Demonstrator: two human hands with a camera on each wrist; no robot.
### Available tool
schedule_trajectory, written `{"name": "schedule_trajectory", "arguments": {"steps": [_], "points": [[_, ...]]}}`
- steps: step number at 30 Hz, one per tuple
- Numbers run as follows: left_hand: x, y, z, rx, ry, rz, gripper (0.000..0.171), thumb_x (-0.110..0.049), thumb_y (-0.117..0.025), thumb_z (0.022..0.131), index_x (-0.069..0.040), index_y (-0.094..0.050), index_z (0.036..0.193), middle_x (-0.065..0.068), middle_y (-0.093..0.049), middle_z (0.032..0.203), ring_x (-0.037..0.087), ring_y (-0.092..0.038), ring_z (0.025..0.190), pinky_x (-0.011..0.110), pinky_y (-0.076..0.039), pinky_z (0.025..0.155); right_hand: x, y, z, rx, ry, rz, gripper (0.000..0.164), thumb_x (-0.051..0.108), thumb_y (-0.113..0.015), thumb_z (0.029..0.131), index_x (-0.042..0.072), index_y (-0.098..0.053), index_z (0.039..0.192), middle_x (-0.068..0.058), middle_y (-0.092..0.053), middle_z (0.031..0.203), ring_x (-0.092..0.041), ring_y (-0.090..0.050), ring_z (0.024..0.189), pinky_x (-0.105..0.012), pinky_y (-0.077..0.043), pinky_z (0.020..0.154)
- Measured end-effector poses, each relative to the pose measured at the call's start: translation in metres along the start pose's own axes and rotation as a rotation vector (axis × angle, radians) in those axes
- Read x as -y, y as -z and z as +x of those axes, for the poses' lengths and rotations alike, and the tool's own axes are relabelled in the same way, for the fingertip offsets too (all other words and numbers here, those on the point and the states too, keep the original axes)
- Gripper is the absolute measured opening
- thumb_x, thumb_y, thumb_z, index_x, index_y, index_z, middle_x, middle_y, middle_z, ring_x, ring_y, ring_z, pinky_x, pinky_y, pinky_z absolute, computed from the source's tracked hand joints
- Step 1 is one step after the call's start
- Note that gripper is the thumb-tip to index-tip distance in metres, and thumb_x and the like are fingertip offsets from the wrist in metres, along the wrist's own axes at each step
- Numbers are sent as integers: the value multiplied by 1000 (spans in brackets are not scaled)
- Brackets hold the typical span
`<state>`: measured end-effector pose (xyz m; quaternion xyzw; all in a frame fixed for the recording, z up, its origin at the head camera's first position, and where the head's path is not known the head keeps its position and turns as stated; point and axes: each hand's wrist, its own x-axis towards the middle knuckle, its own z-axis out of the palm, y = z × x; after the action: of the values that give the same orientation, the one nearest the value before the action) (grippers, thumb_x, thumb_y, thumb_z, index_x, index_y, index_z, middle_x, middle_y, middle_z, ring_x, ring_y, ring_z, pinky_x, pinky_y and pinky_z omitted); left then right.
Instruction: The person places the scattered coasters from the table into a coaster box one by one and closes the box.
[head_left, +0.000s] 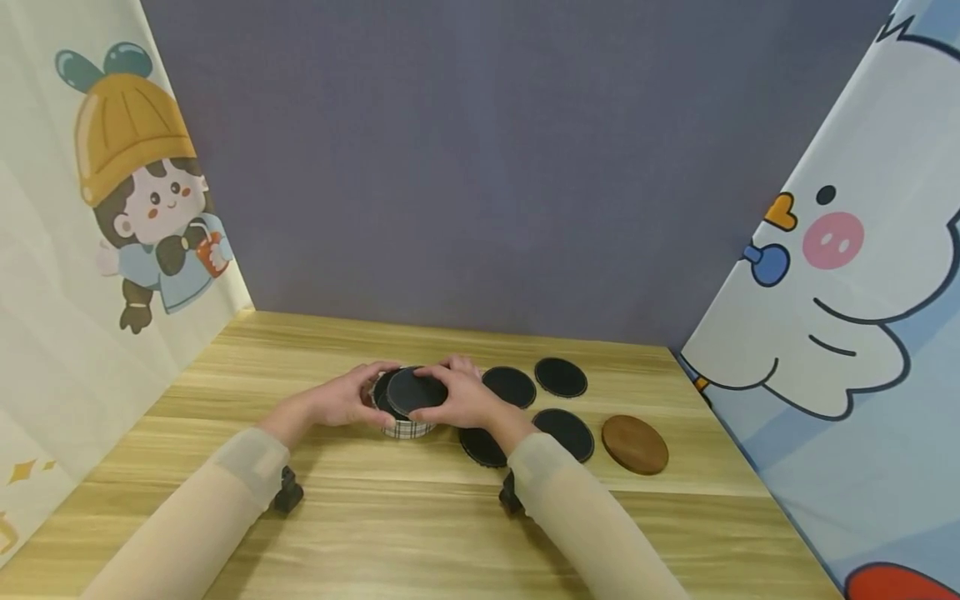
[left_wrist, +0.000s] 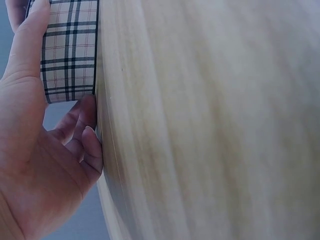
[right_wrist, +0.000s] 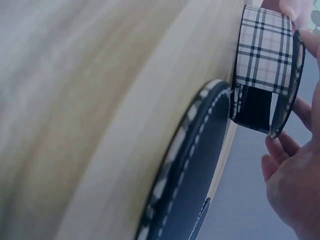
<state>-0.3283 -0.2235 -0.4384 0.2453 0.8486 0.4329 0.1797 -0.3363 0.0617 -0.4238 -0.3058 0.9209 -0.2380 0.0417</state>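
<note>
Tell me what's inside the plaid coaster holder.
Only a dark interior shows through the side cutout of the plaid coaster holder; the black round coaster in the right hand covers much of the top, so contents cannot be counted.

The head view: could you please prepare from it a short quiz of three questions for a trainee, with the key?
1. How many black discs can be seen lying directly on the wooden table?

2. True or false: the brown disc lies to the right of the plaid holder gripped by the left hand.

3. What does the right hand hold at the plaid holder?
A) the brown disc
B) a black disc
C) a spoon

Key: 1. four; 2. true; 3. B
</note>
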Motion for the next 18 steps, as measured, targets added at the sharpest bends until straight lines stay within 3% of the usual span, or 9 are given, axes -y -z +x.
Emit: {"name": "schedule_trajectory", "arguments": {"steps": [6,18], "points": [[-1,-1,1,1,8,-45,107,-30,-88,97,-10,-19,175,34,-37,163,33,-70,121,40,-60,95,2,-3,4,9,14,-11,76,63,-80,92,34,-58,159,-9,-49,158,-30,-42,145,-56,-34,119],[0,-1,0,1,29,-44,108,-34,-88,96,-13,-18,175,33,-34,166,36,-67,129,37,-60,96,7,-5,8,6,43,-31,76,61,-81,93,32,-58,159,-6,-51,156,-27,-43,143,-50,-35,115]]}}
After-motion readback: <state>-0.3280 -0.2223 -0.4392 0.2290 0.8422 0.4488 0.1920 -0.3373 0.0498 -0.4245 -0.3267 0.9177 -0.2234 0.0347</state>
